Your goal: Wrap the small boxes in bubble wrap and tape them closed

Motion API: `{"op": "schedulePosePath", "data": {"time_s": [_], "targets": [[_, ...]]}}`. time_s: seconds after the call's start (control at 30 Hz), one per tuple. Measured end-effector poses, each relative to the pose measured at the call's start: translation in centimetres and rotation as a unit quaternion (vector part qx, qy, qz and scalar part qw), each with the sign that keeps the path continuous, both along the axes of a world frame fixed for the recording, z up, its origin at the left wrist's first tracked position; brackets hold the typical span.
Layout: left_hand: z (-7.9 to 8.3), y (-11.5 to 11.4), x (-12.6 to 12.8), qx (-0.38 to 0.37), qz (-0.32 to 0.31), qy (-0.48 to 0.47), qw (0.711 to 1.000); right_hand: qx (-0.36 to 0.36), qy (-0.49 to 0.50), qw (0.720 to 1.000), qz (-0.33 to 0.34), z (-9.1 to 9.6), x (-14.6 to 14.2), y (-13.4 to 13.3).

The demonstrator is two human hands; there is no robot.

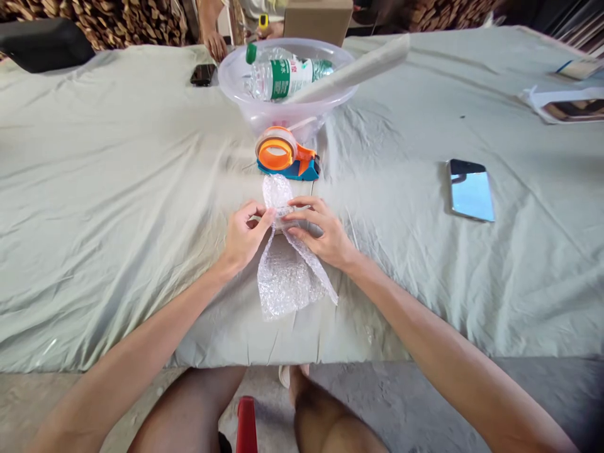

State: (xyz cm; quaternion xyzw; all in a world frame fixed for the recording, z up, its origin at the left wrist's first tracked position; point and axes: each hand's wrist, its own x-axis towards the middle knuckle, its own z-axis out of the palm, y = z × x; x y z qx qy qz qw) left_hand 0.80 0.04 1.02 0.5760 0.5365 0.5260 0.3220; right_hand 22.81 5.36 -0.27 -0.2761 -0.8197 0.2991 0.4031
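Observation:
Clear bubble wrap lies on the cloth-covered table in front of me, gathered narrow in the middle and flaring toward me. My left hand pinches its left side at the gathered part, thumb and forefinger together. On the opposite side my right hand has its fingers closed on the wrap's right edge. Something seems to be inside the gathered part, but the hands and the wrap hide what it is. Just beyond the wrap stands an orange and blue tape dispenser with a roll of clear tape.
Behind the dispenser, a translucent basin holds a large water bottle and a long pale roll. A phone lies at right, a dark phone by the basin. Across the table are another person's hand and a cardboard box.

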Motion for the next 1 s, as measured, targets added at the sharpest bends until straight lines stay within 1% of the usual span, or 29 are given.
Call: {"op": "schedulePosePath", "data": {"time_s": [0.13,0.3,0.47,0.6,0.77,1.0], "targets": [[-0.2,-0.1,0.2,0.02,0.006,0.007,1.0,0.034,-0.03,0.999,0.001,-0.3,-0.1,0.0],[-0.2,-0.2,0.2,0.044,0.016,0.026,0.999,0.067,-0.063,0.996,-0.016,-0.3,-0.1,-0.2],[-0.1,-0.3,0.1,0.072,0.02,0.062,0.995,0.091,-0.044,0.995,-0.017,-0.6,-0.2,-0.1],[-0.4,0.0,0.1,0.086,0.014,0.084,0.993,0.104,-0.02,0.994,-0.021,-0.9,-0.4,-0.1],[-1.7,0.8,-0.4,0.06,0.014,0.105,0.993,0.091,-0.006,0.996,-0.023,-1.0,-0.5,-0.1],[-3.5,2.2,-1.9,-0.027,0.038,0.158,0.986,0.044,0.026,0.999,-0.007,-0.6,-0.8,-0.3]]}}
